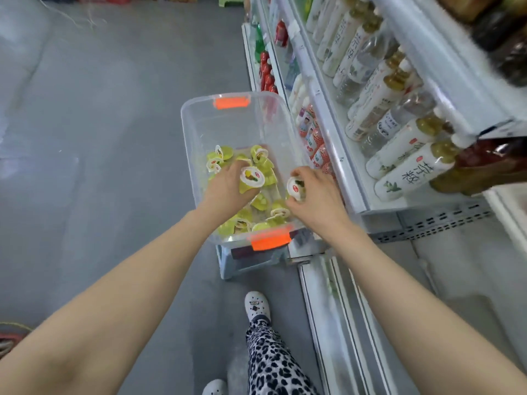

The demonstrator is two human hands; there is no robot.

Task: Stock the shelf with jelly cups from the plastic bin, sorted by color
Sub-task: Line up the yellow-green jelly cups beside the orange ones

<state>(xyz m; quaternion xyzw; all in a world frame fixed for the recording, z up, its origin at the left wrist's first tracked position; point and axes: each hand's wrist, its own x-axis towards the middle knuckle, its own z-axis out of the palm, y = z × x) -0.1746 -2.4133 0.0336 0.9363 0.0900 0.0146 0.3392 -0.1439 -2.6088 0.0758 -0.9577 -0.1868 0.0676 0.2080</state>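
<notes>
A grey floor [99,138] fills the left side. A white shelf [336,155] runs along the right, its tiers packed with bottles [410,172] lying in rows, mostly white-labelled with yellowish caps; red-capped and red-patterned drinks sit on the lower tier just beside the bin.

The clear bin [199,132] stands on a pale stool [245,263], close against the shelf base. It has an orange latch on the far end [231,102] and another on the near end [269,240]. A leg in spotted trousers [273,360] and a white shoe [256,305] show below the stool.

Both bare arms reach down into the bin. The left hand [225,186] curls round a yellow-green cup [252,178], its white printed lid turned up to the camera. The right hand [319,195] grips a second cup [295,189] at the bin's right wall; only its white lid shows, so its colour cannot be told.

The loose cups [258,155] left in the bin are all yellow-green, scattered over the near half of the bottom, some upright, some tipped. The far half is bare plastic.
</notes>
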